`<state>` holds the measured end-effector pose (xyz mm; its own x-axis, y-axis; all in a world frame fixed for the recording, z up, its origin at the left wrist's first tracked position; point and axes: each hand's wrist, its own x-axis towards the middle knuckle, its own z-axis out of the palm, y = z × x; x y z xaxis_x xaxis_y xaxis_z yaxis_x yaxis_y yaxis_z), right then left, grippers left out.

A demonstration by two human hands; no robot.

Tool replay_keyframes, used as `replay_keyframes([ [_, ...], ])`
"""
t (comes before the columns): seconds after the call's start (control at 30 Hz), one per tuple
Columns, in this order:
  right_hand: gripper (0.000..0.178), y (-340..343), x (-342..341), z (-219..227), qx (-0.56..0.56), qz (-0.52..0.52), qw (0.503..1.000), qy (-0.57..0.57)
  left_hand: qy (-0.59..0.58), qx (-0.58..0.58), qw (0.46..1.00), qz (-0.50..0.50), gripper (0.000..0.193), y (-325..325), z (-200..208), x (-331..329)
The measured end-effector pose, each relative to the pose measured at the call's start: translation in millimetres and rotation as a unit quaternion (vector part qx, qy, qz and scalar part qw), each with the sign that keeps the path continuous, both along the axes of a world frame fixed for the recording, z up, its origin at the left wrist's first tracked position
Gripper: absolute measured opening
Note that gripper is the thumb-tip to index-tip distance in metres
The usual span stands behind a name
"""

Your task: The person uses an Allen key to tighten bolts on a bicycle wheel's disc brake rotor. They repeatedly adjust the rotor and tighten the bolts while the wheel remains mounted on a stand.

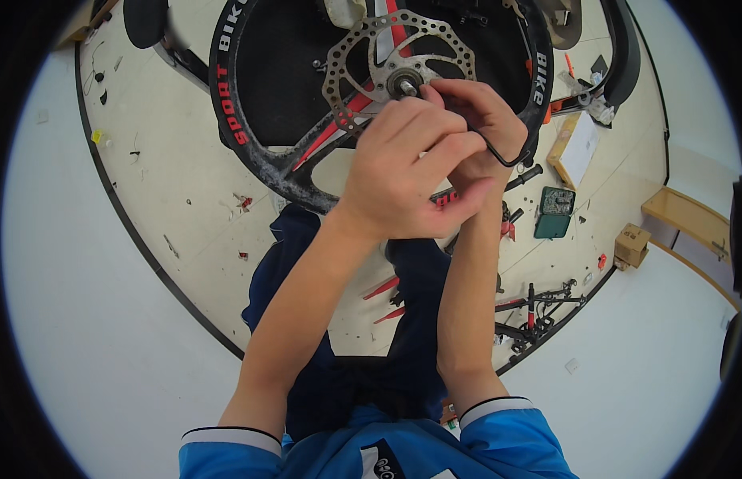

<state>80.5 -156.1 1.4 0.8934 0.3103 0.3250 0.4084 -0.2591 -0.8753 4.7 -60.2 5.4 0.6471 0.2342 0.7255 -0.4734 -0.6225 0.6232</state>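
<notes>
A spoked bicycle wheel point(287, 188) with black rim and red-and-white accents lies ahead of me, its perforated brake disc point(339, 76) facing up around the hub axle point(407, 86). My right hand point(494, 120) is closed by the hub, fingertips beside the axle. A thin black hex key point(498, 156) crosses its palm, with the bent end below. Curled over the near side of the disc is my left hand point(411, 164), closed, its back hiding what its fingers hold. Where the key's far tip sits is hidden behind my fingers.
At right, a green tool case point(555, 211) lies open near a white board point(577, 148). A bicycle frame point(534, 315) rests by the lower right wall, a cardboard box point(631, 244) farther right. Small parts and scraps are scattered on the floor point(179, 172).
</notes>
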Motion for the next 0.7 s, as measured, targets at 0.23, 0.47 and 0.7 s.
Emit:
replay_keyframes([
  [0.23,0.011,-1,-1,-2,0.009,-0.005,0.999,0.039,0.001,-0.025,1.000,0.014,0.034,-15,-3,0],
  [0.47,0.012,0,-1,-7,0.008,-0.016,1.000,-0.015,0.007,-0.094,0.994,0.055,0.031,-22,-1,6],
  [0.7,0.012,-1,-5,-5,0.010,-0.019,1.000,0.019,-0.004,-0.021,0.999,0.047,0.029,-14,-1,6],
])
